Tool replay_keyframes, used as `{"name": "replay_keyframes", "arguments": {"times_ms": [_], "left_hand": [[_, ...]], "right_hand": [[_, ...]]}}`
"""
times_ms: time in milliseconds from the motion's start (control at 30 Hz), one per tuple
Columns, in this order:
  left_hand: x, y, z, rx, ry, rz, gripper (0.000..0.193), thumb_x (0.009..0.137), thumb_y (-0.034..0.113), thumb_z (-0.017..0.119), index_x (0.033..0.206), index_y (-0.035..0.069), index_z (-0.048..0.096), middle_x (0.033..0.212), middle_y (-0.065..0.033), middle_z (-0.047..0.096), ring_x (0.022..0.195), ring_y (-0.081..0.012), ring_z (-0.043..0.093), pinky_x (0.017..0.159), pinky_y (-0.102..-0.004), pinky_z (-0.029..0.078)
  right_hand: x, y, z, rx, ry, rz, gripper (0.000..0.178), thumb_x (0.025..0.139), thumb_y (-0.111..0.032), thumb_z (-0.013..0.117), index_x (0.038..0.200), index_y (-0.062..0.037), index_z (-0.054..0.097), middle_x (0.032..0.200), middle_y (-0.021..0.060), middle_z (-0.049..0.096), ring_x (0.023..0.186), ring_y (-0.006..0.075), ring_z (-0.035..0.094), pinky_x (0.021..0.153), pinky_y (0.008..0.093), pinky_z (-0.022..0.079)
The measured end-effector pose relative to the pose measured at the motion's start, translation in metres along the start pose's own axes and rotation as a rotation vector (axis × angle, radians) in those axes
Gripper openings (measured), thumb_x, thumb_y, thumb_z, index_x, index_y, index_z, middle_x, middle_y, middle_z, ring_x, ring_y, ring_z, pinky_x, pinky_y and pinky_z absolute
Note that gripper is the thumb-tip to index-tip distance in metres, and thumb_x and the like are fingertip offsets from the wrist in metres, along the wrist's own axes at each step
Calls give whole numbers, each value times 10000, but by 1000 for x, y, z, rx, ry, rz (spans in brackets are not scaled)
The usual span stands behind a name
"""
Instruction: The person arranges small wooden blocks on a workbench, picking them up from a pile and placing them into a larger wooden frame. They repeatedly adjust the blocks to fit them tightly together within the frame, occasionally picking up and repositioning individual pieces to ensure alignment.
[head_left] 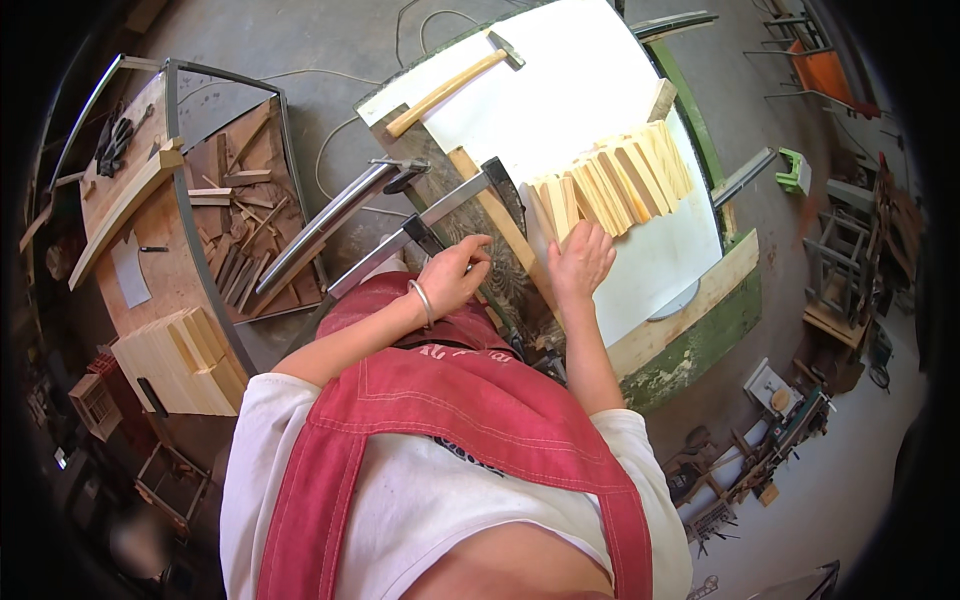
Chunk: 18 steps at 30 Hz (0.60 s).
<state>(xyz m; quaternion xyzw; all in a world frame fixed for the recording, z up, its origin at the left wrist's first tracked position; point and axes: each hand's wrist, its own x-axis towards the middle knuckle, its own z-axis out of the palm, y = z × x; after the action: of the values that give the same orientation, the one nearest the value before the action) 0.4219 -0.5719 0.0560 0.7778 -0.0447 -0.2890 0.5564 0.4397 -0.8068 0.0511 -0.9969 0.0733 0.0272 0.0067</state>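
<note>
A row of pale wooden strips [625, 180] stands packed side by side on a white board [560, 100], several leaning. My right hand [583, 260] is at the near left end of the row, its fingers curled over the end of a strip. My left hand [455, 275] is held in front of my apron, beside a bar clamp [425, 235], with its fingers bent inward. What lies inside those fingers, if anything, is hidden. A longer wooden batten [510, 240] runs along the board's left edge, between my hands.
A hammer [455, 90] lies across the board's far left corner. Another clamp [330, 215] juts out left of the board. Further left, a bench [160, 270] bears stacked strips, beside a bin of wood offcuts [240, 210]. A green clamp end [793, 172] sticks out on the right.
</note>
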Motion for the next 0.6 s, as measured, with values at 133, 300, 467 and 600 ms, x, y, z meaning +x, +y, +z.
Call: {"name": "replay_keyframes", "arguments": {"times_ms": [133, 300, 467, 600], "left_hand": [[0, 3, -3, -2, 10, -10, 396, 963, 125, 596, 1334, 8, 523, 1068, -164, 713, 986, -317, 689, 869, -383, 533], [0, 3, -2, -16, 46, 31, 371, 936, 137, 580, 1272, -18, 546, 1006, -178, 715, 953, -370, 680, 828, -414, 534], [-1, -2, -5, 14, 32, 11, 380, 946, 129, 596, 1299, 0, 543, 1044, -169, 716, 961, -345, 685, 837, -394, 534], [-4, -8, -8, 17, 48, 16, 384, 948, 122, 605, 1311, 14, 542, 1067, -154, 719, 952, -325, 688, 828, -385, 533]], "right_hand": [[-2, -5, 4, 13, 1, -5, 465, 690, -215, 842, 997, -57, 530, 983, 138, 585, 981, 321, 563, 855, 443, 425], [-5, -7, 15, 67, -7, 12, 523, 710, -186, 842, 1075, -32, 500, 975, 175, 632, 991, 353, 592, 847, 451, 429], [0, -3, 20, 175, -83, 35, 604, 713, -177, 843, 1173, -3, 493, 1013, 221, 631, 965, 408, 605, 827, 495, 437], [-1, -3, 23, 189, -54, 36, 571, 743, -165, 826, 1191, -17, 506, 1011, 194, 635, 994, 379, 600, 848, 479, 419]]}}
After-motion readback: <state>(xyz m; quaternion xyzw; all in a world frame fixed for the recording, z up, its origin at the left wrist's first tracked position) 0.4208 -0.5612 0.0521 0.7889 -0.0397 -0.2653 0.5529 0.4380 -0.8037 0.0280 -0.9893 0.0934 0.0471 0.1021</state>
